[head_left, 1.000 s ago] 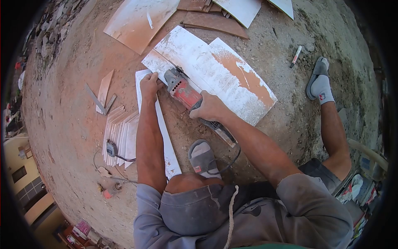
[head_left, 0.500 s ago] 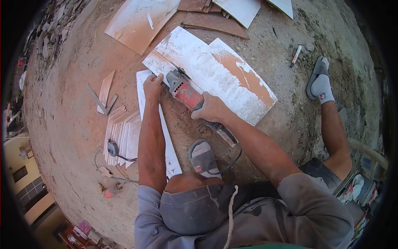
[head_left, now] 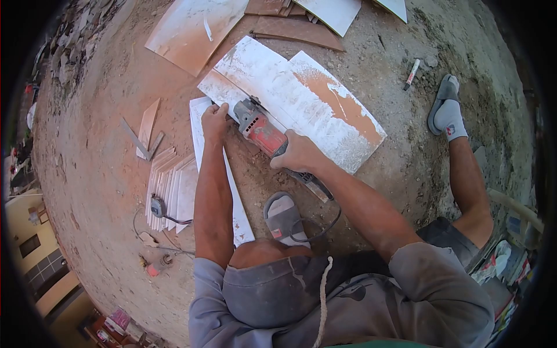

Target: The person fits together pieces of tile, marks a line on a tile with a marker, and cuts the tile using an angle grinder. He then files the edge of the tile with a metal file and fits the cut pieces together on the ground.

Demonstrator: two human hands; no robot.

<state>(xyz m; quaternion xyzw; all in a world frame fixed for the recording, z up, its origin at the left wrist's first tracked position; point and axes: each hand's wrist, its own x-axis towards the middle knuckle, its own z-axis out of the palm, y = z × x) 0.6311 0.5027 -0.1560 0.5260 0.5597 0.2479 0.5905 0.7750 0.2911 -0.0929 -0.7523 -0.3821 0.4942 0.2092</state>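
Note:
My right hand (head_left: 300, 153) is wrapped around the body of a red and grey angle grinder (head_left: 266, 134). The grinder's disc end rests over a large white-coated tile (head_left: 261, 68), along a thin straight line across it. My left hand (head_left: 214, 122) is closed at the tile's near-left edge, its fingertips bent against it, just left of the grinder head. What its fingers press underneath is hidden. Another tile, patchy white and brown (head_left: 342, 104), adjoins on the right. A long white tile strip (head_left: 237, 211) lies beneath my left forearm.
Cut tile strips (head_left: 180, 185) stand stacked at left, with a tape measure (head_left: 157, 206) on them. Beyond lie a metal square (head_left: 136, 138), a second red tool (head_left: 156, 267) and cords. More tiles (head_left: 200, 29) lie at the top; a marker (head_left: 412, 74) is near my right foot.
The grinder has shifted slightly rightward along the line on the tile, with my right hand on it. My left hand stays at the tile's edge. The whole view has moved a little.

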